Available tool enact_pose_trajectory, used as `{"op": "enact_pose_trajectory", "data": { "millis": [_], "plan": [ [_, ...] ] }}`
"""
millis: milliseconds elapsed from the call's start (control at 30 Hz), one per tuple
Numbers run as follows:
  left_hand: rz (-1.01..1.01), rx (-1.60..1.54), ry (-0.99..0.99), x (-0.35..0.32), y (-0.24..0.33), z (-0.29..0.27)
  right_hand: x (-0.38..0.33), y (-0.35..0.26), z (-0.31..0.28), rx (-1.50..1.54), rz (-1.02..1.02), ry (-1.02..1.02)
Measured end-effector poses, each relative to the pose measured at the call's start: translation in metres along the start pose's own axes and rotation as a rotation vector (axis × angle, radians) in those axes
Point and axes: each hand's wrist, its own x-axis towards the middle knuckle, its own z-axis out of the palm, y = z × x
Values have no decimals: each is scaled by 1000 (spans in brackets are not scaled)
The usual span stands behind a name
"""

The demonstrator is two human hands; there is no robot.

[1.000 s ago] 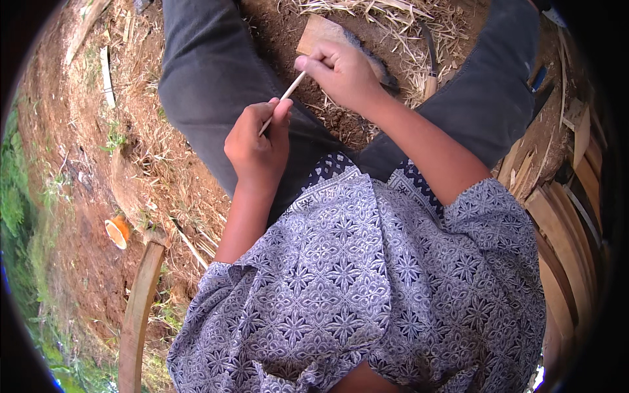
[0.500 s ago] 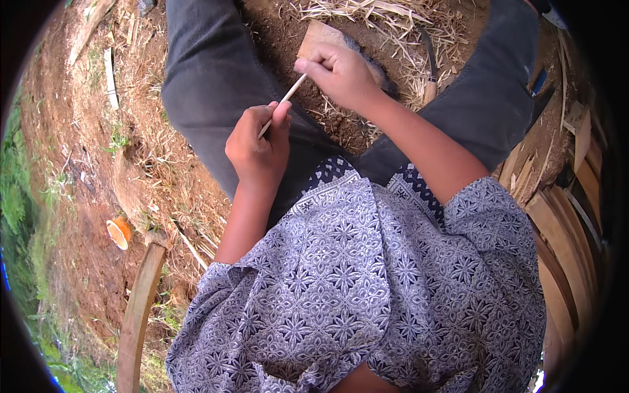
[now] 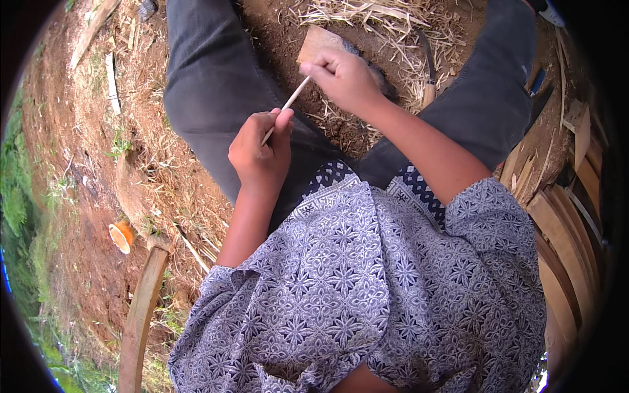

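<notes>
A thin pale wooden stick (image 3: 295, 93) slants between my two hands above my left leg. My left hand (image 3: 261, 145) is closed round its near part, thumb laid along it, with a short end poking out below. The stick's far end is pinched by my right hand (image 3: 347, 80), whose fingertips cover that tip. Just beyond the right hand, a flat piece of wood (image 3: 319, 42) lies on the soil against a dark stone (image 3: 382, 82), partly hidden by the hand.
A curved blade with a wooden handle (image 3: 429, 94) lies by my right leg, near pale shavings (image 3: 367, 12). Long planks (image 3: 565, 229) are stacked at the right. Leftward are a wooden beam (image 3: 141, 321), an orange cup-like object (image 3: 121, 236) and a pale strip (image 3: 113, 84).
Both hands keep their hold on the stick and have shifted only slightly, a little down and to the right in the picture. The surroundings show the same small shift.
</notes>
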Motion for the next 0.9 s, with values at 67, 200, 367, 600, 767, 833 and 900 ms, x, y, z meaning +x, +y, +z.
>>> {"op": "enact_pose_trajectory", "data": {
  "millis": [67, 200, 367, 600, 767, 833, 900],
  "plan": [
    [9, 12, 1, 2, 0, 0, 18, 1, -3, -180, -74, 168],
    [-28, 8, -10, -3, 3, -4, -15, -15, 10, 61, -88, -36],
    [-145, -46, 24, -1, 5, 2, -13, -23, 8, 7, -132, -12],
    [-95, -42, 21, 1, 3, 4, -16, -20, 10, 39, -105, 33],
    [-4, 0, 4, -1, 2, 1, 11, 6, -6, -116, 77, 116],
    [13, 16, 10, 3, 2, 4, -14, -20, 7, 128, -118, 24],
    [-20, 40, -15, -8, 2, -4, -25, -23, 16, 172, -289, -9]
  ]
}}
